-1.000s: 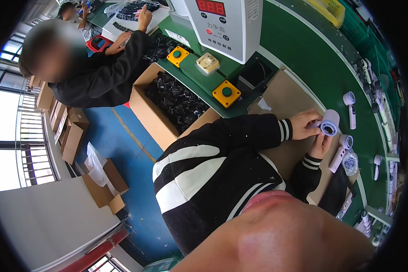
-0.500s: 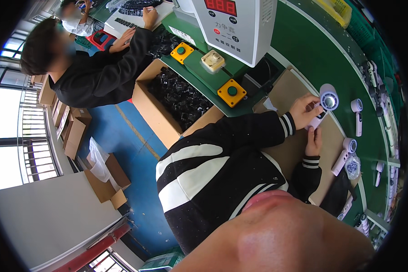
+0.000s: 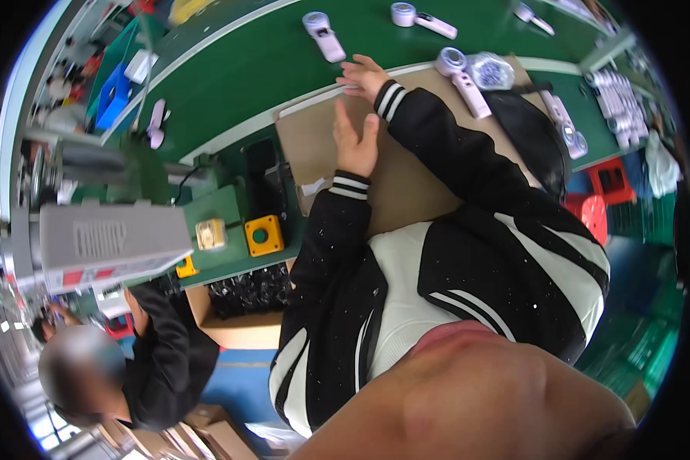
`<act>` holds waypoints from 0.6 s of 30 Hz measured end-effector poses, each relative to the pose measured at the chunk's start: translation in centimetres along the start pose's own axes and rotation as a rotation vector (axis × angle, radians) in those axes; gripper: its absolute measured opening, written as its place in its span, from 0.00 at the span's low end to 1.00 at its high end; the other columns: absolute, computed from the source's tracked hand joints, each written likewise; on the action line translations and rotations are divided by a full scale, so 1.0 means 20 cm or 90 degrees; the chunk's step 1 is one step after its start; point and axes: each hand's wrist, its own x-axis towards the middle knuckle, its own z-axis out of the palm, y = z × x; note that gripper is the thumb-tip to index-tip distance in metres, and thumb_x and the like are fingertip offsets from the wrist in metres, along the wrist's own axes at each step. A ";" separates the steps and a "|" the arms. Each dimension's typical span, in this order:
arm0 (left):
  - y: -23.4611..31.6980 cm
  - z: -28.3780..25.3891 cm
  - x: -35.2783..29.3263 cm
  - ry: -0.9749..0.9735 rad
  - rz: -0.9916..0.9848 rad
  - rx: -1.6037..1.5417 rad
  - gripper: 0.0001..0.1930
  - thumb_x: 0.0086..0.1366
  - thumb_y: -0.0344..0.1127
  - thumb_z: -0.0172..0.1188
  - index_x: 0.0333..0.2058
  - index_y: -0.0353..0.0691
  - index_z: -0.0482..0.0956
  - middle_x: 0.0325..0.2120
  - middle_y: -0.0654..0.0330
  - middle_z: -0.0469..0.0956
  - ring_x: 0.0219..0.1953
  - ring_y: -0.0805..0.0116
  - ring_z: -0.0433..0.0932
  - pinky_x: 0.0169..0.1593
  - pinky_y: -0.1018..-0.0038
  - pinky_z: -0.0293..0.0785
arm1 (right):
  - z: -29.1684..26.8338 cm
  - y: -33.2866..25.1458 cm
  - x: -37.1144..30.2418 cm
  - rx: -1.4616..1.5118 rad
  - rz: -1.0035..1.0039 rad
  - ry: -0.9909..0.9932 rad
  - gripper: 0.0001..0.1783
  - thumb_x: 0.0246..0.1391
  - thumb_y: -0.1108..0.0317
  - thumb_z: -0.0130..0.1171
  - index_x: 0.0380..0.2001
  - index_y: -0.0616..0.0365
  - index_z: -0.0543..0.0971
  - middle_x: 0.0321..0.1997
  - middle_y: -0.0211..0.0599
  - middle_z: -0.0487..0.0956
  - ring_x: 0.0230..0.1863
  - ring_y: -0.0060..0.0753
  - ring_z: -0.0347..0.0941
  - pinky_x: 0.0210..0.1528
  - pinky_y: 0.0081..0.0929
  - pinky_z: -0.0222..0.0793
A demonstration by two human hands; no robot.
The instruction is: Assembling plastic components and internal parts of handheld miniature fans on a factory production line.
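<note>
My left hand (image 3: 356,144) is open above the brown work mat (image 3: 406,188), thumb and fingers apart, holding nothing. Farther out, my right hand (image 3: 363,77) reaches over the mat's far edge with its fingers spread, also empty. Just beyond its fingertips, a pale lilac handheld fan (image 3: 326,40) lies on the green surface (image 3: 245,73), apart from the hand. Another such fan (image 3: 465,88) rests on the mat to the right, beside a clear plastic bag (image 3: 490,72) of small pale parts.
More fans (image 3: 429,23) lie along the green surface, and several are stacked at the right (image 3: 619,111). A black cloth-like item (image 3: 525,134) covers the mat's right side. At left stand a grey machine (image 3: 115,239), a yellow button box (image 3: 264,235), a carton (image 3: 241,330) and a co-worker (image 3: 161,360).
Both hands have let go of the fan they held, which now seems to be the one lying beyond them on the green surface. The whole view has turned toward the right.
</note>
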 end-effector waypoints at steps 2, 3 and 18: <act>0.04 0.00 -0.02 -0.019 -0.062 -0.079 0.41 0.65 0.50 0.58 0.66 0.33 0.50 0.61 0.42 0.59 0.60 0.51 0.63 0.62 0.59 0.60 | -0.07 -0.09 -0.06 -0.027 -0.030 0.003 0.39 0.55 0.69 0.57 0.67 0.56 0.51 0.65 0.42 0.65 0.58 0.43 0.70 0.55 0.43 0.67; 0.05 -0.01 -0.02 -0.030 -0.064 -0.077 0.41 0.65 0.50 0.58 0.66 0.33 0.50 0.61 0.42 0.59 0.60 0.51 0.63 0.62 0.59 0.60 | -0.11 -0.16 -0.09 -0.038 -0.032 -0.010 0.37 0.55 0.68 0.57 0.66 0.56 0.54 0.64 0.41 0.66 0.58 0.42 0.71 0.55 0.43 0.67; 0.25 0.66 -0.05 -0.289 0.441 0.337 0.32 0.57 0.53 0.59 0.60 0.52 0.67 0.65 0.51 0.55 0.66 0.46 0.51 0.65 0.47 0.48 | -1.69 -0.61 -0.17 -1.180 -0.135 0.175 0.15 0.52 0.57 0.55 0.38 0.51 0.82 0.33 0.43 0.81 0.37 0.48 0.77 0.41 0.39 0.72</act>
